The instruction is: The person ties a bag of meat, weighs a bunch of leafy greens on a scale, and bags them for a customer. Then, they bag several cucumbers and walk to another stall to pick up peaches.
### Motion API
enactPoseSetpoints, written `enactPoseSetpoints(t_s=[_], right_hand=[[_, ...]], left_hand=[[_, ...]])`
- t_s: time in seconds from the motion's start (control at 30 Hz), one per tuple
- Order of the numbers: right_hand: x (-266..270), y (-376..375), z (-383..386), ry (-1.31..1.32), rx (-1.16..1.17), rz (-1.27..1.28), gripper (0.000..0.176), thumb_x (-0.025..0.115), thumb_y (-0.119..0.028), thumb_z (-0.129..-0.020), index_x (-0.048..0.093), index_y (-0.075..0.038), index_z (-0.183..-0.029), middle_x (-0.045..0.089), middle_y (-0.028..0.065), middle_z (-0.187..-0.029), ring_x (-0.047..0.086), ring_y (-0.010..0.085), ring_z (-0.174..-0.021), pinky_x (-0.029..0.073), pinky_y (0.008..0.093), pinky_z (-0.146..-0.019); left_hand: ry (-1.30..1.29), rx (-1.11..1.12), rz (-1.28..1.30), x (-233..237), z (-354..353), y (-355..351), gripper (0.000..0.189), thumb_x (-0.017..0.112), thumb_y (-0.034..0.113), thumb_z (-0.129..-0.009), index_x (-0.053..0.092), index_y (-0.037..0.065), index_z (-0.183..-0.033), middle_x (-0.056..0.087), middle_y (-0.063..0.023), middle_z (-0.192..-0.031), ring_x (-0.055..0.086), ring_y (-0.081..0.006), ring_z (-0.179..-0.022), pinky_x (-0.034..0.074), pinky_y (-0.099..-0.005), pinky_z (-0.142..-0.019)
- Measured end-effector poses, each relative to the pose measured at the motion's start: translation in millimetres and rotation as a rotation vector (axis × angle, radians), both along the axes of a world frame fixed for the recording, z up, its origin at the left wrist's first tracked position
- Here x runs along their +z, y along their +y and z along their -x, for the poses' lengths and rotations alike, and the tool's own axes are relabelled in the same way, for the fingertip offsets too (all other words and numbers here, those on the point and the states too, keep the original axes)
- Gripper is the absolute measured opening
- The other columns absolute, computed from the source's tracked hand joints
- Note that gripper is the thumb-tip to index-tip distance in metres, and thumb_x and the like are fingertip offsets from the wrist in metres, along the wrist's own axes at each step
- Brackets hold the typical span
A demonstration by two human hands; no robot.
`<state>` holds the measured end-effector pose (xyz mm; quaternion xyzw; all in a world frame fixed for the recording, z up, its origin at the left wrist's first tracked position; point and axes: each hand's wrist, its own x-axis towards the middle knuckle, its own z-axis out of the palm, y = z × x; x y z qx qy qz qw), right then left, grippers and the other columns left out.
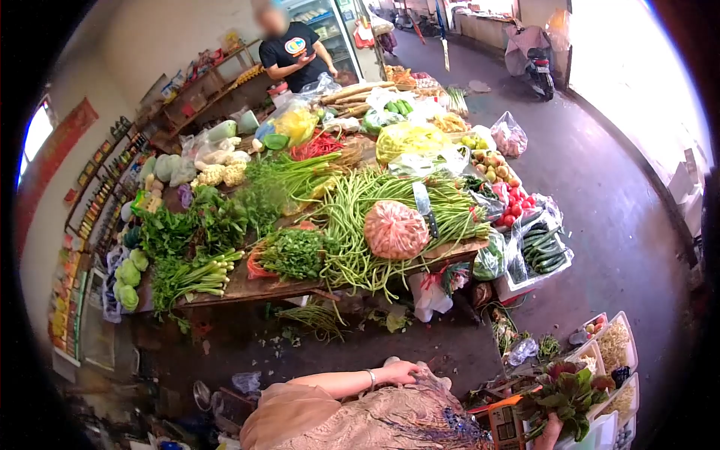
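At the lower right, my right hand [551,429] is closed around the stems of a bunch of red and green amaranth [568,396]. The leaves fan out above the fist, over an orange-edged scale [505,421] and close to several white boxes. My left hand [402,372], with a bracelet at its wrist, lies over my knee with fingers loosely stretched down. I see nothing held in it, though the fingertips are partly hidden. Patterned brown clothing [375,420] covers my lap beneath it.
A vegetable table [247,294] stands ahead, loaded with long beans [352,217], leafy greens and a bag of pinkish pieces [396,229]. A box of cucumbers [541,247] sits at its right end. White boxes [619,341] line my right. Behind the table stands a person [292,56].
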<state>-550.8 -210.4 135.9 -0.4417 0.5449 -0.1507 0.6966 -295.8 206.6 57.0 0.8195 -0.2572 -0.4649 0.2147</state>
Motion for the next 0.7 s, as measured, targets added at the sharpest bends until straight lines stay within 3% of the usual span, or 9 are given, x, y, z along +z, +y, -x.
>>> enactPoseSetpoints(t_s=[0.07, 0.13, 0.23, 0.37, 0.47, 0.6, 0.67, 0.7], right_hand=[[6.1, -1.9, 2.3, 0.006, -0.018, -0.003, 0.028, 0.056, -0.013, -0.089, 0.056, 0.005, -0.110, 0.061, 0.0115, -0.097, 0.058, 0.0236, -0.080, 0.050, 0.0358, -0.066], [-2.7, -10.8, 12.5, 0.002, 0.005, -0.013, 0.028, 0.057, -0.014, -0.089, 0.057, 0.005, -0.110, 0.061, 0.0116, -0.097, 0.058, 0.0235, -0.079, 0.050, 0.0355, -0.065], [1.0, -15.5, 13.8, 0.105, 0.052, 0.065, 0.032, 0.061, -0.019, -0.088, 0.057, 0.004, -0.109, 0.062, 0.0123, -0.093, 0.058, 0.0226, -0.075, 0.049, 0.0340, -0.063], [-16.1, -35.4, 24.5, 0.135, 0.035, 0.120, 0.035, 0.061, -0.017, -0.086, 0.055, 0.003, -0.114, 0.060, 0.0120, -0.102, 0.057, 0.0227, -0.085, 0.048, 0.0347, -0.070], [-30.8, -52.9, 38.8, 0.159, 0.035, 0.195, 0.038, 0.062, -0.016, -0.085, 0.053, 0.002, -0.118, 0.059, 0.0118, -0.108, 0.057, 0.0228, -0.092, 0.048, 0.0353, -0.076], [-71.6, -83.2, 59.6, 0.162, 0.032, 0.351, 0.044, 0.063, -0.013, -0.083, 0.050, 0.001, -0.123, 0.058, 0.0115, -0.116, 0.056, 0.0230, -0.101, 0.047, 0.0360, -0.083], [-116.7, -104.7, 71.0, 0.047, 0.046, 0.474, 0.047, 0.063, -0.012, -0.083, 0.049, 0.000, -0.126, 0.057, 0.0114, -0.120, 0.055, 0.0230, -0.106, 0.046, 0.0363, -0.086], [-136.6, -109.9, 65.3, -0.132, 0.012, 0.597, 0.049, 0.063, -0.012, -0.082, 0.049, 0.000, -0.127, 0.057, 0.0113, -0.122, 0.055, 0.0231, -0.109, 0.046, 0.0365, -0.088]], left_hand=[[0.041, 0.047, -0.032, -1.6, 6.3, 7.6, 0.046, 0.067, 0.030, -0.076, 0.061, 0.014, -0.119, 0.065, -0.0149, -0.102, 0.063, -0.0286, -0.091, 0.050, -0.0370, -0.079], [0.045, 0.105, 0.042, -27.2, 13.6, 20.9, 0.045, 0.062, 0.026, -0.078, 0.059, 0.008, -0.120, 0.069, -0.0122, -0.086, 0.067, -0.0194, -0.069, 0.051, -0.0356, -0.063], [0.026, 0.074, -0.030, -38.4, 11.4, 29.2, 0.045, 0.063, 0.028, -0.078, 0.060, 0.010, -0.120, 0.067, -0.0147, -0.097, 0.066, -0.0265, -0.086, 0.051, -0.0383, -0.075], [0.015, 0.152, -0.049, -27.0, 7.8, 29.3, 0.039, 0.064, 0.029, -0.078, 0.064, 0.011, -0.112, 0.064, -0.0184, -0.107, 0.061, -0.0335, -0.101, 0.048, -0.0406, -0.087], [0.024, 0.249, -0.047, -18.6, 5.9, 26.9, 0.035, 0.063, 0.029, -0.078, 0.065, 0.010, -0.107, 0.064, -0.0187, -0.107, 0.061, -0.0340, -0.101, 0.048, -0.0409, -0.086], [-0.053, 0.257, -0.011, -43.6, 7.2, 35.6, 0.034, 0.062, 0.030, -0.078, 0.066, 0.010, -0.105, 0.065, -0.0186, -0.101, 0.062, -0.0338, -0.098, 0.048, -0.0422, -0.085], [-0.052, 0.282, 0.002, -40.5, 8.9, 37.6, 0.033, 0.062, 0.031, -0.077, 0.067, 0.010, -0.102, 0.066, -0.0185, -0.099, 0.063, -0.0339, -0.095, 0.049, -0.0419, -0.084], [-0.066, 0.285, -0.010, -31.9, 4.2, 37.7, 0.033, 0.062, 0.032, -0.078, 0.067, 0.011, -0.103, 0.066, -0.0185, -0.100, 0.063, -0.0334, -0.095, 0.049, -0.0410, -0.084]])
